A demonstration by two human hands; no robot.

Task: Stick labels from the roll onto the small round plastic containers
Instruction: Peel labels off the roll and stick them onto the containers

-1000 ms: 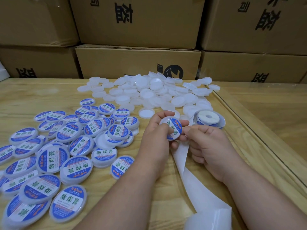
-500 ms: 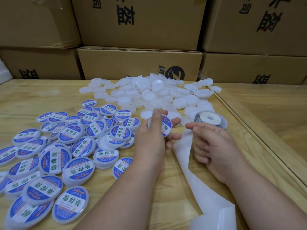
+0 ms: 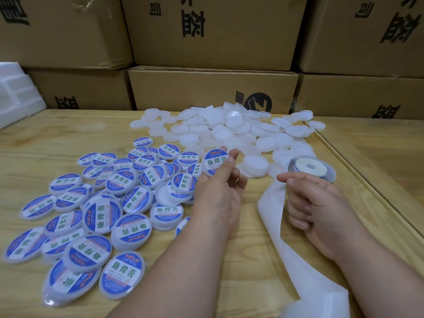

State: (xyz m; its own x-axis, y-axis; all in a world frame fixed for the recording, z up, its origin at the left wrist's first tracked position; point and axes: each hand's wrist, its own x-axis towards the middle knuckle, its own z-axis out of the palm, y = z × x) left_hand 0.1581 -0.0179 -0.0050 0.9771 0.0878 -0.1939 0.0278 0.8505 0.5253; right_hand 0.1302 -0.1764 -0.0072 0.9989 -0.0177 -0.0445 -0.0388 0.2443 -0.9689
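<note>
My left hand [image 3: 218, 191] covers the near side of the labelled container [image 3: 214, 162] it's holding. The backing strip [image 3: 298, 260] runs off the bottom edge. Labelled containers [image 3: 91, 214] near the table's [image 3: 57, 138] left edge are smeared, so their small print's unreadable. The cardboard boxes [image 3: 213, 31] are cropped up top.

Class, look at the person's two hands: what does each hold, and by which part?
Left hand pinches a labelled container by its rim, at the fingertips. Right hand appears to hold nothing.
</note>
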